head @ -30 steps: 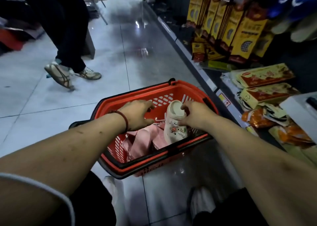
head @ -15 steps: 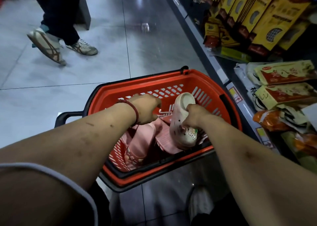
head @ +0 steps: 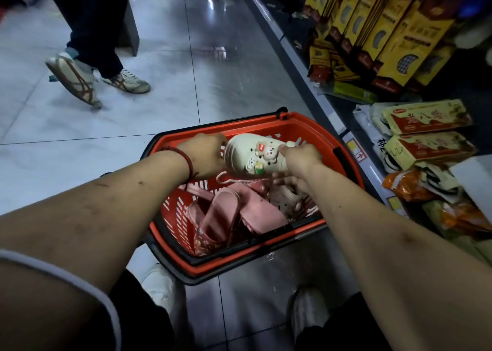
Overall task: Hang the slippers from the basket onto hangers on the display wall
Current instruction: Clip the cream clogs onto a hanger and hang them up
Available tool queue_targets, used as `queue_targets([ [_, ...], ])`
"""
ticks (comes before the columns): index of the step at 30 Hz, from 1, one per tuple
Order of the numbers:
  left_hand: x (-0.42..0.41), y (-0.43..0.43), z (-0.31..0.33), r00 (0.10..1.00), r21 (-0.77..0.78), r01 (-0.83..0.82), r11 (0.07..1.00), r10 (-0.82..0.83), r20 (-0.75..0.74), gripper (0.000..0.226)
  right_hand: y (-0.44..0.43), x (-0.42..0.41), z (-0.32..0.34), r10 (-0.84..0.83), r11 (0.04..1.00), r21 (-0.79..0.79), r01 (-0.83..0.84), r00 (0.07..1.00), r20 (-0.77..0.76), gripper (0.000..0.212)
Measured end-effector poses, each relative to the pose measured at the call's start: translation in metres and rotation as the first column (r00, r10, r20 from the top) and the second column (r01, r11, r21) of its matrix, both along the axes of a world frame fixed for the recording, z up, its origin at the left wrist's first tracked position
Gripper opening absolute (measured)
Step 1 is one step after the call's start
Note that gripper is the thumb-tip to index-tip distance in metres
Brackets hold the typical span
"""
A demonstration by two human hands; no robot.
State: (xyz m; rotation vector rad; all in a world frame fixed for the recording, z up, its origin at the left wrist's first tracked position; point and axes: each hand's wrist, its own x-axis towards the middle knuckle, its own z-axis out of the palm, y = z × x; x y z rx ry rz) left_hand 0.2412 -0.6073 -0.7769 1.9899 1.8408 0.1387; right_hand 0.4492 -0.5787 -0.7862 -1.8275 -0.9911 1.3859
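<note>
The clog (head: 253, 156) could slip and drop back into the basket (head: 266, 120), or onto the floor (head: 133, 111) beyond its rim. It is held only by its two ends, and smooth rubber gives little purchase. The charms on its upper might also catch on a thumb or snag as it turns. No hanger can be made out for sure, so fitting one may call for a change of grip, which is likely the riskiest point.

The clog lies crosswise between the hands, raised above the basket. The right hand (head: 302, 159) pinches its right end, thumb on top and fingers beneath. The left hand (head: 206, 155) curls round its left end, fingertips hidden. Pink slippers (head: 223, 217) lie in the basket below both hands, and a second cream clog (head: 286, 198) sits just under the right hand.
</note>
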Motion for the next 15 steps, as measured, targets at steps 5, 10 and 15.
queue_targets([
  [5, 0.005, -0.010, 0.011, 0.952, -0.036, -0.086, 0.996, 0.093, 0.293, 0.048, -0.012, -0.002, 0.020, -0.024, 0.999, 0.015, 0.029, 0.968, -0.251, 0.031],
  [10, 0.010, -0.010, 0.017, 0.738, -0.057, -0.276, 0.959, 0.250, 0.627, 0.085, -0.018, 0.000, 0.037, 0.026, 1.000, 0.012, -0.023, 0.918, -0.395, 0.030],
  [15, 0.012, 0.002, 0.014, 0.570, -0.052, -0.361, 0.931, 0.265, 0.778, 0.106, -0.024, 0.004, 0.048, 0.132, 0.991, 0.055, -0.120, 0.874, -0.467, 0.024],
])
